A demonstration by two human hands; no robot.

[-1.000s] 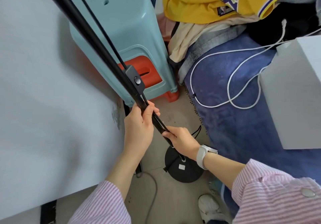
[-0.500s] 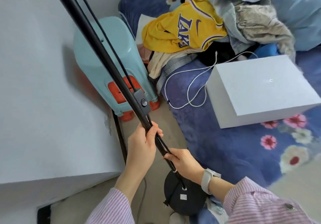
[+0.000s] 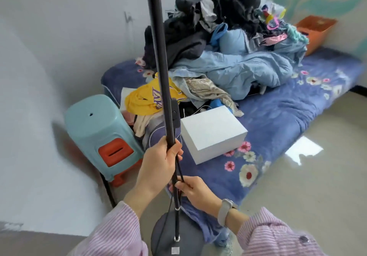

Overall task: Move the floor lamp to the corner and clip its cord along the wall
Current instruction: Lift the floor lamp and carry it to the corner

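The floor lamp's black pole [image 3: 158,57] runs nearly upright through the middle of the view, down to its round dark base [image 3: 174,234] at the bottom edge. A thin black cord [image 3: 179,168] with an inline switch [image 3: 175,114] hangs along the pole. My left hand [image 3: 158,164] is wrapped around the pole below the switch. Lower down, my right hand [image 3: 193,190] grips the pole and pinches the cord against it. The lamp head is out of view above.
A teal stool stacked over an orange one [image 3: 99,132] stands against the white wall [image 3: 39,77] at left. A low blue floral mattress [image 3: 288,120] holds a white box [image 3: 212,132] and a pile of clothes [image 3: 218,37]. An orange bin [image 3: 315,31] sits far right; bare floor [image 3: 317,186] lies right.
The view has lifted and swung right, bringing the whole mattress and far wall in. The pole now looks upright instead of leaning left. Both hands keep their grip.
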